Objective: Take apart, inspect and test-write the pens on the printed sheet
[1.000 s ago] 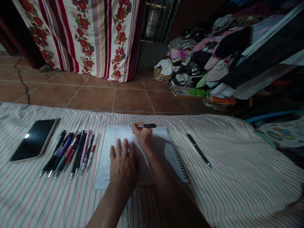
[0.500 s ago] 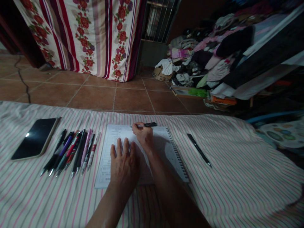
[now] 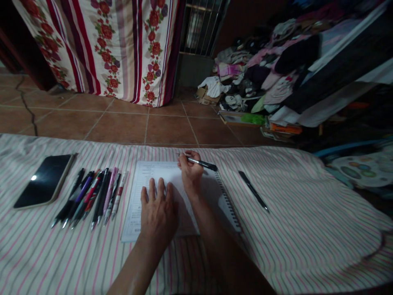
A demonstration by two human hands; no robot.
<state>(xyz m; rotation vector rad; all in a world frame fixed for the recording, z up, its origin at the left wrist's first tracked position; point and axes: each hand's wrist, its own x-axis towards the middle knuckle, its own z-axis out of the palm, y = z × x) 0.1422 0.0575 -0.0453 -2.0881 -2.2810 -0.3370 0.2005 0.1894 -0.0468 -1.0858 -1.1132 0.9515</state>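
My left hand (image 3: 159, 209) lies flat on a spiral notebook (image 3: 131, 217), its fingers spread over the page. At the far edge of the page, my right hand (image 3: 192, 174) is closed around a black pen (image 3: 206, 164), whose tip points up and to the left. Whether the tip touches paper I cannot tell. The notebook has printed lines down its left side and its coil binding along the right. My forearms hide part of its near half. A second black pen (image 3: 254, 191) rests to the right of the notebook.
Several pens (image 3: 89, 196) lie side by side left of the notebook, and a phone (image 3: 44, 180) lies beyond them. Everything rests on a striped sheet (image 3: 307, 213). Past its edge are floor tiles (image 3: 123, 123), a flowered curtain (image 3: 125, 49) and heaped clothes (image 3: 260, 73).
My right hand has shifted slightly right and away from me, and the pen now tilts more downward to the right. My left hand stays flat on the page. The view has moved slightly.
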